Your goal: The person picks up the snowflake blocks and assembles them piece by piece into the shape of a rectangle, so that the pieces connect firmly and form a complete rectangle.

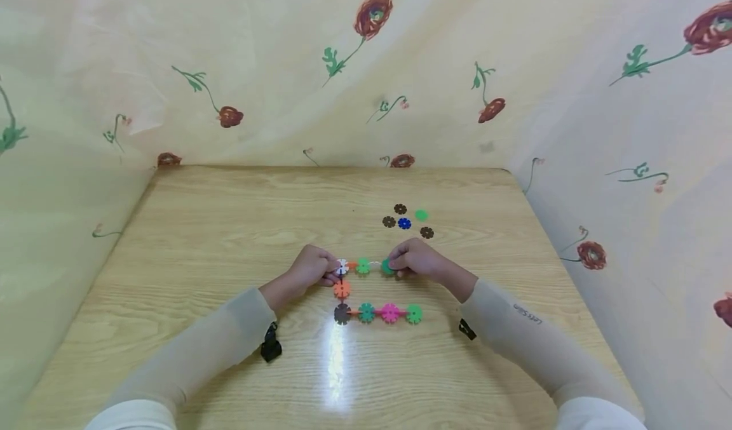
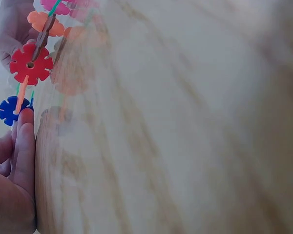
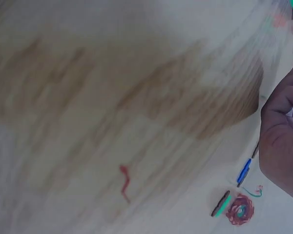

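Observation:
A chain of notched plastic interlocking discs lies on the table in an open bracket shape. At its upper left corner my left hand (image 1: pixel 316 267) grips a white disc (image 1: pixel 342 267). My right hand (image 1: pixel 416 258) pinches a teal-green disc (image 1: pixel 387 265) at the upper row's right end. Between them are a green disc (image 1: pixel 363 265) and a pale connecting disc seen edge-on. Below the corner come an orange disc (image 1: pixel 342 288) and a dark disc (image 1: pixel 342 314). The left wrist view has my fingers (image 2: pixel 24 146) against a blue disc (image 2: pixel 10 110), beyond it a red disc (image 2: pixel 31 64).
The chain's lower row runs right through a teal disc (image 1: pixel 366 312), a pink disc (image 1: pixel 391 313) and a green end disc (image 1: pixel 414 314). Loose discs, brown, a blue disc (image 1: pixel 404 223) and green, lie behind my right hand. Flower-patterned cloth (image 1: pixel 286 68) surrounds the wooden table (image 1: pixel 229 214).

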`<move>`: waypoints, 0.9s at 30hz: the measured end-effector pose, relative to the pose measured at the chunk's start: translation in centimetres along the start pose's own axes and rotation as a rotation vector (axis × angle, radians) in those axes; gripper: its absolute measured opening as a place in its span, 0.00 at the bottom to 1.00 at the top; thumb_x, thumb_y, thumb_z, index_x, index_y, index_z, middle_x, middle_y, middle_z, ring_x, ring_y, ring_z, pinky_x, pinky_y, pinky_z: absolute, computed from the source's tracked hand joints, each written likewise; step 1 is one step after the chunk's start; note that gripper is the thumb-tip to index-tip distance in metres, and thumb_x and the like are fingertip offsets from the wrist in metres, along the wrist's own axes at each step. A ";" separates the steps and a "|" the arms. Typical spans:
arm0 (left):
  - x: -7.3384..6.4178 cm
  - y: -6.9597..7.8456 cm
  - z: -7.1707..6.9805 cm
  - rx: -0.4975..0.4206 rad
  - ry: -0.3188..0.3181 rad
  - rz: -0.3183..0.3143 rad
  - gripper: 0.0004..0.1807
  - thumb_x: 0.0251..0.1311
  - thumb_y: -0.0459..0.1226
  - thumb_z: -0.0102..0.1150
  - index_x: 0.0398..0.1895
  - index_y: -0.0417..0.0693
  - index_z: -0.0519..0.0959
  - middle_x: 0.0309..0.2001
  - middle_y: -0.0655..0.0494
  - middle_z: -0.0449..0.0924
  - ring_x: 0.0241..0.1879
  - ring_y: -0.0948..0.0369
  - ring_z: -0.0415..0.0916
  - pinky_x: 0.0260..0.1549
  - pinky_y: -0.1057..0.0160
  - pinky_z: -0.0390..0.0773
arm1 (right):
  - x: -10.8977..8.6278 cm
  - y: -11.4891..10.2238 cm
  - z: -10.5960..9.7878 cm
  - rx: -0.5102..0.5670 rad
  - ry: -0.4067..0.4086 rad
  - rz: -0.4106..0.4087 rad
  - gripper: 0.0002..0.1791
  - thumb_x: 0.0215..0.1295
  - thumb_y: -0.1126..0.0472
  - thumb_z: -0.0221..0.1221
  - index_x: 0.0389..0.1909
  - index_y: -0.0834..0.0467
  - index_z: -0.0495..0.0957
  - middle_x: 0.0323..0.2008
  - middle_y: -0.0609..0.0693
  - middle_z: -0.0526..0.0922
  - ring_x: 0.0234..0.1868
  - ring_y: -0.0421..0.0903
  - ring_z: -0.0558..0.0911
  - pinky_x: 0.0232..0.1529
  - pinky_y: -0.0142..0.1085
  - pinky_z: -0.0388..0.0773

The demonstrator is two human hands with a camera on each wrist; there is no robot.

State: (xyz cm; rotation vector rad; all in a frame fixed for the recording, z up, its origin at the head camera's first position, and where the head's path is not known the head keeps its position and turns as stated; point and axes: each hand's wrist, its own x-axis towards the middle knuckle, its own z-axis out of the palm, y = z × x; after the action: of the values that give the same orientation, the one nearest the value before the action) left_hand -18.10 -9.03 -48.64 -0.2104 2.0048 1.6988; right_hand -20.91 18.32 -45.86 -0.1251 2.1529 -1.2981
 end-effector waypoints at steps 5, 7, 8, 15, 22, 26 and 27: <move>0.1 -0.2 0.0 -0.008 -0.002 -0.007 0.10 0.69 0.29 0.58 0.46 0.30 0.83 0.30 0.44 0.85 0.24 0.61 0.82 0.24 0.65 0.84 | -0.1 -0.1 0.3 0.007 -0.008 -0.014 0.10 0.68 0.70 0.60 0.46 0.72 0.82 0.28 0.55 0.83 0.27 0.43 0.80 0.28 0.32 0.79; 0.1 -0.2 0.0 -0.010 -0.008 -0.009 0.10 0.69 0.29 0.58 0.46 0.30 0.83 0.30 0.45 0.85 0.24 0.60 0.83 0.25 0.65 0.84 | 0.0 0.0 0.3 0.005 -0.014 -0.019 0.10 0.69 0.71 0.59 0.46 0.72 0.82 0.29 0.55 0.83 0.28 0.44 0.81 0.29 0.33 0.81; 0.1 -0.2 0.0 -0.009 -0.009 -0.006 0.10 0.69 0.29 0.57 0.46 0.30 0.83 0.30 0.45 0.85 0.24 0.60 0.83 0.25 0.65 0.84 | 0.0 0.0 0.3 0.006 -0.018 -0.019 0.10 0.69 0.71 0.59 0.47 0.72 0.81 0.30 0.55 0.83 0.28 0.44 0.81 0.30 0.34 0.82; 0.0 0.0 -0.1 -0.011 -0.014 0.000 0.10 0.69 0.29 0.58 0.45 0.30 0.84 0.30 0.45 0.85 0.24 0.60 0.83 0.25 0.64 0.85 | 0.2 0.2 0.2 0.018 -0.016 -0.037 0.12 0.69 0.72 0.58 0.50 0.72 0.81 0.29 0.55 0.82 0.28 0.45 0.80 0.31 0.34 0.82; 0.0 0.0 -0.1 -0.016 -0.015 0.000 0.09 0.69 0.30 0.58 0.45 0.31 0.84 0.30 0.45 0.85 0.24 0.61 0.82 0.26 0.64 0.85 | 0.3 0.3 0.5 0.015 0.001 -0.042 0.12 0.68 0.72 0.59 0.49 0.72 0.82 0.29 0.56 0.84 0.27 0.44 0.82 0.33 0.35 0.84; 0.1 -0.1 0.0 -0.020 0.000 -0.007 0.09 0.69 0.29 0.58 0.44 0.31 0.84 0.29 0.45 0.84 0.23 0.60 0.81 0.25 0.64 0.84 | 0.6 0.7 0.8 0.043 0.030 -0.046 0.11 0.67 0.73 0.60 0.47 0.73 0.82 0.29 0.56 0.85 0.25 0.43 0.83 0.33 0.36 0.85; 0.1 -0.1 0.1 -0.023 0.006 -0.008 0.09 0.68 0.29 0.58 0.44 0.31 0.84 0.29 0.45 0.84 0.23 0.60 0.81 0.24 0.64 0.84 | 0.7 0.8 0.9 0.056 0.042 -0.047 0.11 0.66 0.73 0.60 0.47 0.73 0.82 0.29 0.56 0.85 0.24 0.43 0.83 0.32 0.36 0.85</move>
State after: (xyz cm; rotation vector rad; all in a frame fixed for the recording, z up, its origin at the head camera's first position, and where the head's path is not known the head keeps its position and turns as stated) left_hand -18.13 -8.94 -48.79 -0.2318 1.9872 1.7191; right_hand -20.79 17.73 -47.09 -0.1274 2.1583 -1.3973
